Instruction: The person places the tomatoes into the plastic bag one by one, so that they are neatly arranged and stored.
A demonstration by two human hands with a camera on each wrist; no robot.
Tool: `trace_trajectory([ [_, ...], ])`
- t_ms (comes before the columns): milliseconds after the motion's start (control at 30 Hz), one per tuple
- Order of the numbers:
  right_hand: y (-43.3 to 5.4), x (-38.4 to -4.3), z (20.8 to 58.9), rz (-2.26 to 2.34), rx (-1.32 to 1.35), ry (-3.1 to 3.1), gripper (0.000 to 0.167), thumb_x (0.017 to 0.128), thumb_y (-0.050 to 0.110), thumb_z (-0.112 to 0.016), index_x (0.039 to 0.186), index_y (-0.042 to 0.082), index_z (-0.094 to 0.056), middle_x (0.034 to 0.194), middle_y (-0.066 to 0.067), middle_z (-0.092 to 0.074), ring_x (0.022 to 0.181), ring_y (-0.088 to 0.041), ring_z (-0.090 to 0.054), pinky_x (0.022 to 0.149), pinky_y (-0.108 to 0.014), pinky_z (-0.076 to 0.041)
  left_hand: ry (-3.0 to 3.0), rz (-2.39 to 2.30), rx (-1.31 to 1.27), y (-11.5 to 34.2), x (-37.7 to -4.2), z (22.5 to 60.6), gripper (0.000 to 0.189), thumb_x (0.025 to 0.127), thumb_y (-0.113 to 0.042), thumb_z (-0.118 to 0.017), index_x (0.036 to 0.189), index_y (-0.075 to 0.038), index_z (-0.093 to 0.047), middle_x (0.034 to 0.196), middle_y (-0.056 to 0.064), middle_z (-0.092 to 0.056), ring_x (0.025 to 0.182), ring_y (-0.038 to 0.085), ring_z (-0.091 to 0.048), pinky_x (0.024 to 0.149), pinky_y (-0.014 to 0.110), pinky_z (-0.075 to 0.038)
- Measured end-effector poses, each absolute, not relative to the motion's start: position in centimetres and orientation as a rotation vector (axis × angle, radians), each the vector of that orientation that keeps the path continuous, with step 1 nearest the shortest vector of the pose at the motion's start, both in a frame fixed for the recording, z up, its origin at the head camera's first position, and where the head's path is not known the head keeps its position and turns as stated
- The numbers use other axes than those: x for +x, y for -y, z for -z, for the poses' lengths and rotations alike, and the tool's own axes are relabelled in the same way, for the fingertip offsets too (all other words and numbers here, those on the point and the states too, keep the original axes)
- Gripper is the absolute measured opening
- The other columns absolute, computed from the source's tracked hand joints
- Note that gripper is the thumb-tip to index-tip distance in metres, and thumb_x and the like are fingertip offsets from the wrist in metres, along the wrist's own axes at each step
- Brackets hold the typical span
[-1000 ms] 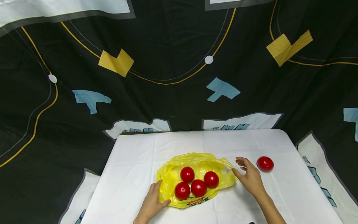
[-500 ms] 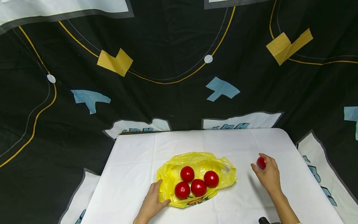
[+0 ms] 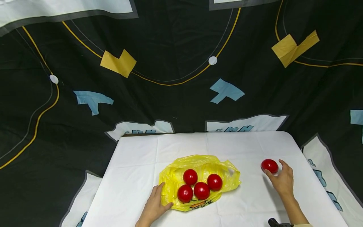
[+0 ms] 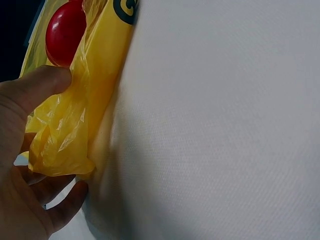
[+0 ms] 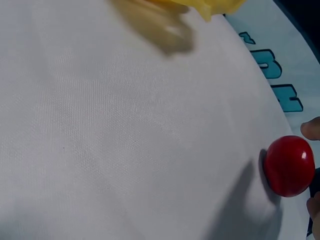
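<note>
A yellow plastic bag (image 3: pixel 235 179) lies spread on the white table, several shiny red tomato-like balls (image 3: pixel 201 190) resting in it. My left hand (image 3: pixel 153 203) holds the bag's left edge; in the left wrist view its thumb (image 4: pixel 47 82) lies over the plastic, with the fingers curled beneath. A separate red tomato-like ball (image 3: pixel 269 166) sits on the cloth at the right. Beside it is my right hand (image 3: pixel 283 180), thumb near the ball's lower edge and fingers spread at its right. In the right wrist view, a gap shows between fingertips and ball (image 5: pixel 289 166).
White cloth covers the table (image 3: pixel 136 164). Behind it hangs a black patterned curtain (image 3: pixel 170 104) with yellow and blue shapes. A dark object (image 3: pixel 276 222) shows at the right wrist.
My right hand has left the bag's right edge, moved right over the lone red ball, then shifted to that ball's right side. The left hand and bag stay put.
</note>
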State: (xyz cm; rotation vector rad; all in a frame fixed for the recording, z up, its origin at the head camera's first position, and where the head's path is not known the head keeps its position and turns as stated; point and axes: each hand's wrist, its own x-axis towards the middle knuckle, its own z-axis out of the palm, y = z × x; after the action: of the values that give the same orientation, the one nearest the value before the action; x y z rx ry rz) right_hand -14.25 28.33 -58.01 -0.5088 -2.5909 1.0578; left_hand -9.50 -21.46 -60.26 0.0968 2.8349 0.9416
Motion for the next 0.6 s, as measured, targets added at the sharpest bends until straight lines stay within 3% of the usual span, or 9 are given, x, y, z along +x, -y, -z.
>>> trace_trajectory([
  [600, -28.81, -14.78, 57.8, -1.066, -0.472, 2.64, 0.069, 0.08, 0.011, -0.072, 0.134, -0.012, -0.033, 0.125, -0.035, -0.041, 0.114, -0.048, -0.041, 0.091, -0.062, -0.036, -2.829, -0.939, 0.106, 21.45, -9.51, 59.97, 0.095, 0.069, -0.039, -0.083, 0.142, -0.004, -0.034, 0.13, 0.018, -0.043, 0.119, 0.039, -0.048, 0.096, 0.054, -0.044],
])
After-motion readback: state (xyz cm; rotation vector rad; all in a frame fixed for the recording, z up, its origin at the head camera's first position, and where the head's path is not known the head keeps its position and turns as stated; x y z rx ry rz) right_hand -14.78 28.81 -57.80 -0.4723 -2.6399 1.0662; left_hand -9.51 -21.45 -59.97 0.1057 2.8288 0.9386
